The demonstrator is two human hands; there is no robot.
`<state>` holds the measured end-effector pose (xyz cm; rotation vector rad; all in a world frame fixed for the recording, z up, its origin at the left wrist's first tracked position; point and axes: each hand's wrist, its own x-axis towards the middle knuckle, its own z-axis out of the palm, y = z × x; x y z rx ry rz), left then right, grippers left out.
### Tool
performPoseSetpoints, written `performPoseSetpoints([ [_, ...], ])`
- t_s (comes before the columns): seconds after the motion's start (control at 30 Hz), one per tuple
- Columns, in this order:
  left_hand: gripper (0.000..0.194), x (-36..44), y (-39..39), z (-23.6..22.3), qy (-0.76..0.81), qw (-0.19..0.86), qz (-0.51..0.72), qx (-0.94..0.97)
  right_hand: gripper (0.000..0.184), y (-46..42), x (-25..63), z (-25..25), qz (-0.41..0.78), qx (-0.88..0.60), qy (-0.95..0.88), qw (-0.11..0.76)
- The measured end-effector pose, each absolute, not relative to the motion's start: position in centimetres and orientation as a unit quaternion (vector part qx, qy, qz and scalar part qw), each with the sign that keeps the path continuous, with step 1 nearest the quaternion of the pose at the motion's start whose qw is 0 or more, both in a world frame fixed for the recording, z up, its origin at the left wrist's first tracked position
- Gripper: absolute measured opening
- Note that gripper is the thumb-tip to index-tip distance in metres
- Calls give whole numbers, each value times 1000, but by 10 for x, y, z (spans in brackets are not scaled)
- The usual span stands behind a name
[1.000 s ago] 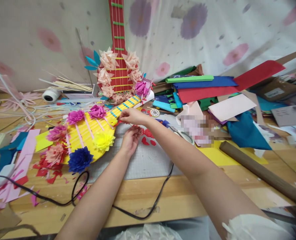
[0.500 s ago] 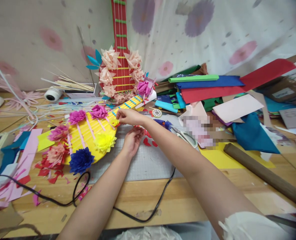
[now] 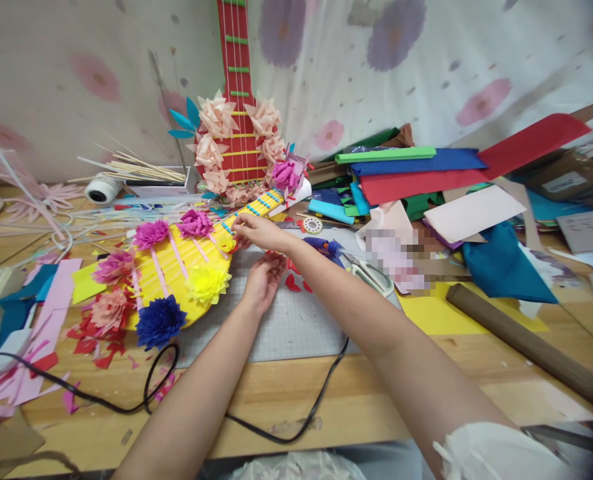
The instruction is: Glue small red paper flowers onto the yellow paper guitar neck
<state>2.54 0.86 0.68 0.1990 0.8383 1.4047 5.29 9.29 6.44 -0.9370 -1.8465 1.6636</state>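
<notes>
My right hand (image 3: 257, 233) is closed in a pinch at the neck end of a yellow paper guitar (image 3: 153, 275), beside a small yellow flower (image 3: 227, 244). Whatever lies between those fingertips is too small to make out. Below it my left hand (image 3: 263, 285) is closed over the grey cutting mat (image 3: 286, 333), with red paper (image 3: 275, 255) showing at its fingertips. Pink strips cross the guitar body, and a blue paper flower (image 3: 161, 321), a bright yellow flower (image 3: 209, 285) and several pink ones edge it. Red paper petals (image 3: 292, 284) lie on the mat.
A red paper guitar (image 3: 239, 157) with peach flowers stands behind. Scissors (image 3: 371, 275) and a blue glue gun (image 3: 325, 247) lie right of my hands. A black cable (image 3: 296, 437) loops along the front. Coloured paper (image 3: 416, 190) is piled at the right, a brown roll (image 3: 521, 343) nearer.
The whole view has shifted slightly, with things appearing a little further left. Both hands keep nearly the same place and pose beside the yellow guitar.
</notes>
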Motion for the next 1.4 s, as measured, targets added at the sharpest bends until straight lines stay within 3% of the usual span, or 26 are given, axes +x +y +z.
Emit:
performPoseSetpoints([
  [0.27, 15, 26, 9, 9, 378, 678, 626, 82, 12, 87, 52, 70, 674, -352, -601, 245],
  [0.6, 20, 20, 12, 10, 394, 652, 633, 135, 9, 69, 92, 65, 612, -395, -598, 334],
  [0.7, 22, 14, 15, 8, 421, 592, 655, 209, 5, 50, 121, 55, 567, -371, -639, 364],
  [0.8, 17, 10, 17, 3, 469, 496, 668, 297, 14, 28, 151, 42, 575, -376, -634, 356],
  [1.03, 21, 8, 13, -2, 577, 290, 537, 543, 28, 1, 217, 41, 598, -399, -662, 215],
  [1.13, 20, 9, 10, 1, 594, 215, 479, 609, 32, 7, 237, 44, 539, -456, -683, 187],
  [1.3, 19, 4, 11, 1, 654, 108, 429, 614, 40, 21, 247, 30, 320, -600, -675, 287],
  [1.4, 23, 2, 13, -2, 655, 113, 428, 612, 41, 25, 240, 21, 224, -619, -686, 310],
])
